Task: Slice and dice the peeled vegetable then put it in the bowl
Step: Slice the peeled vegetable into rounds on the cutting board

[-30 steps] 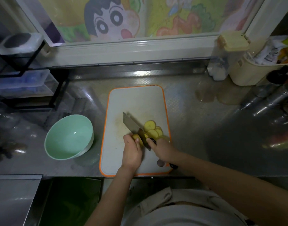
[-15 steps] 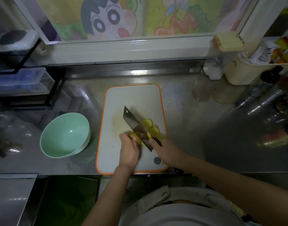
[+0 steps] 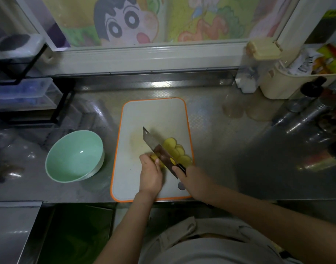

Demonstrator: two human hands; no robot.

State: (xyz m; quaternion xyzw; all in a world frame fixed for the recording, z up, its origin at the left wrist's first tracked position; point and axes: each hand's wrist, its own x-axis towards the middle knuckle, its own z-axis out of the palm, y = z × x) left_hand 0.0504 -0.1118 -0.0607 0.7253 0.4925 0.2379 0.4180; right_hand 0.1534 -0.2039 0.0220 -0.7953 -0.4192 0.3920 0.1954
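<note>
Steel tabletop [image 3: 220,149] carries a white cutting board [image 3: 153,115] with an orange rim, and both hands work at its near end. The left hand [image 3: 151,176] lies knuckles up on the board. Its fingers curl down over the uncut piece of yellow vegetable [image 3: 154,156] and hold it in place; only a little of that piece shows past the fingertips. The right hand [image 3: 193,180] is closed round the dark handle of a broad knife [image 3: 159,149]. The blade runs slantwise away from this hand, just to the right of the left hand's fingertips. Whether it touches them I cannot tell. Across the blade from the left hand, just beyond the right hand, round yellow slices [image 3: 175,149] lie overlapping on the board near its right edge. Well to the left of the left hand, off the board, a pale green bowl [image 3: 73,147] stands on the tabletop.
</note>
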